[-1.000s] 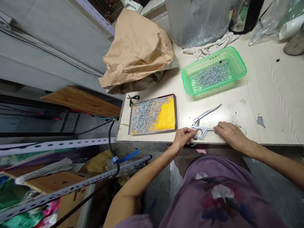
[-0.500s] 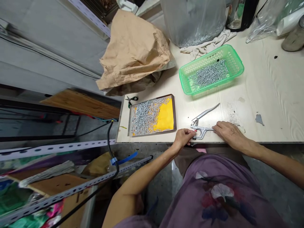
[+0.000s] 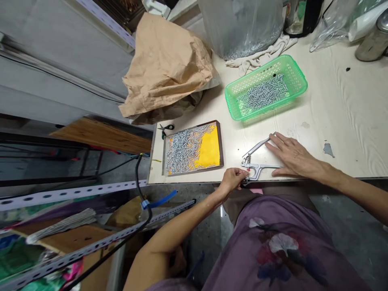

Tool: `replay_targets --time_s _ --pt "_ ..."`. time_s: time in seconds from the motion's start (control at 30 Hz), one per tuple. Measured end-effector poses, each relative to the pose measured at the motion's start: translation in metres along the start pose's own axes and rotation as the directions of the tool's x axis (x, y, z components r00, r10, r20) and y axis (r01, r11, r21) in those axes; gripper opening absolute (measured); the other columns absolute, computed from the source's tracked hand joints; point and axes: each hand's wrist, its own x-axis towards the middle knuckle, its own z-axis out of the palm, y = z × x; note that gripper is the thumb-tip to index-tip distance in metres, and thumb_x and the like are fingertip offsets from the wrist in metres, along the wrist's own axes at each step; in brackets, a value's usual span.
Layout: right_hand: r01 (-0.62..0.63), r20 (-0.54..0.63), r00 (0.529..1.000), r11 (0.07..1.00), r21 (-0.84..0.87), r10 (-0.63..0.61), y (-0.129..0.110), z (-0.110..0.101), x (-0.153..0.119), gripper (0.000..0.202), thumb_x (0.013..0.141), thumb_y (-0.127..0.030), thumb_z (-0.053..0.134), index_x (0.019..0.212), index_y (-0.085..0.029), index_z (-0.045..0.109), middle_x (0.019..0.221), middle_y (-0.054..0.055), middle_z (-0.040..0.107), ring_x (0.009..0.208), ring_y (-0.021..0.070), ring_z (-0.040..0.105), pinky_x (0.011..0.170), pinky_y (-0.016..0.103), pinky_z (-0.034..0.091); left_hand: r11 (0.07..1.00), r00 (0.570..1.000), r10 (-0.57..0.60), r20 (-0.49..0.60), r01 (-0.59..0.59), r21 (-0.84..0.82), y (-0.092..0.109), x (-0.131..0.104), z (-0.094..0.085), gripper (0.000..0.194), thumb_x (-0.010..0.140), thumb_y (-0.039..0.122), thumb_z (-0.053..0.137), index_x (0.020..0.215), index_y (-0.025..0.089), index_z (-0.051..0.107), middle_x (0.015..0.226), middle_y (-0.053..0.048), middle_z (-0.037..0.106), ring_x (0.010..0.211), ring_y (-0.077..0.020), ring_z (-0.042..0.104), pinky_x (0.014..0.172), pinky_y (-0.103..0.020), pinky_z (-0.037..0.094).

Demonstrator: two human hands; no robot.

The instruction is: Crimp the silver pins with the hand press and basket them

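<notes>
Metal hand pliers lie near the table's front edge, their two handles spread apart to the right. My left hand is closed in a pinch at the jaw end, beside a small red part; what its fingertips hold is too small to make out. At the handle ends, my right hand is spread, fingers at the upper handle's tip and thumb by the lower handle. Left of the pliers sits a shallow tray of small metal pieces on a yellow bottom. A green basket holding similar metal pieces stands behind.
Scissors lie behind the tray's left corner. Brown crumpled paper covers the back left. Along the back are a large clear plastic bag, a cloth and a metal-lidded jar. The table's front edge runs just below both hands.
My right hand has opened and moved up and right, from the lower handle's end to both handles. My left hand remains at the jaws. The camera view has shifted slightly.
</notes>
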Motion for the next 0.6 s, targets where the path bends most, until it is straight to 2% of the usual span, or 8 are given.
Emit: replay_targets --time_s 0.13,0.27,0.37,0.47,0.6 --pt "0.062 0.052 0.997 0.998 -0.019 -0.061 0.016 0.006 0.010 0.104 0.067 -0.062 0.077 0.147 -0.012 0.034 0.150 0.027 0.038 0.141 0.0430 0.027 0.107 0.060 0.031 1.000 1.000 0.001 -0.020 -0.001 -0.001 -0.001 -0.001 0.001 0.019 0.076 0.026 0.073 0.066 0.012 0.065 0.038 0.010 0.039 0.033 -0.0040 0.036 0.033 -0.015 0.035" --pt "0.074 0.073 0.995 0.997 0.013 -0.075 0.024 0.011 0.017 0.109 0.065 -0.068 0.074 0.147 -0.010 0.033 0.148 0.028 0.038 0.139 0.0446 0.030 0.105 0.061 0.033 1.000 0.999 0.000 -0.037 0.000 -0.002 0.000 -0.001 0.002 0.017 0.076 0.024 0.073 0.068 0.011 0.065 0.040 0.010 0.040 0.033 -0.0041 0.035 0.033 -0.015 0.035" --pt "0.068 0.058 0.996 0.997 0.028 -0.070 0.026 0.011 0.020 0.103 0.066 -0.065 0.073 0.145 -0.011 0.036 0.143 0.025 0.044 0.133 0.0421 0.037 0.102 0.055 0.037 1.000 0.999 -0.006 -0.054 0.006 -0.009 -0.001 -0.002 0.003 0.020 0.076 0.026 0.074 0.066 0.011 0.064 0.040 0.010 0.040 0.033 -0.0039 0.034 0.032 -0.015 0.035" --pt "0.062 0.051 0.997 0.998 0.011 -0.063 0.023 0.006 0.023 0.093 0.067 -0.062 0.073 0.140 -0.013 0.042 0.131 0.021 0.053 0.120 0.0385 0.048 0.095 0.049 0.041 0.999 0.998 0.001 -0.065 -0.003 -0.039 -0.001 -0.004 0.005 0.022 0.075 0.027 0.075 0.067 0.011 0.063 0.041 0.010 0.041 0.034 -0.0037 0.034 0.032 -0.015 0.035" --pt "0.035 0.081 0.996 0.999 -0.035 -0.032 0.016 -0.003 0.023 0.075 0.070 -0.056 0.074 0.127 -0.014 0.051 0.119 0.019 0.059 0.105 0.0350 0.051 0.082 0.044 0.043 0.999 0.997 0.013 -0.071 -0.017 -0.050 -0.004 -0.004 0.007 0.022 0.076 0.028 0.074 0.067 0.012 0.062 0.041 0.010 0.039 0.035 -0.0047 0.034 0.032 -0.017 0.036"
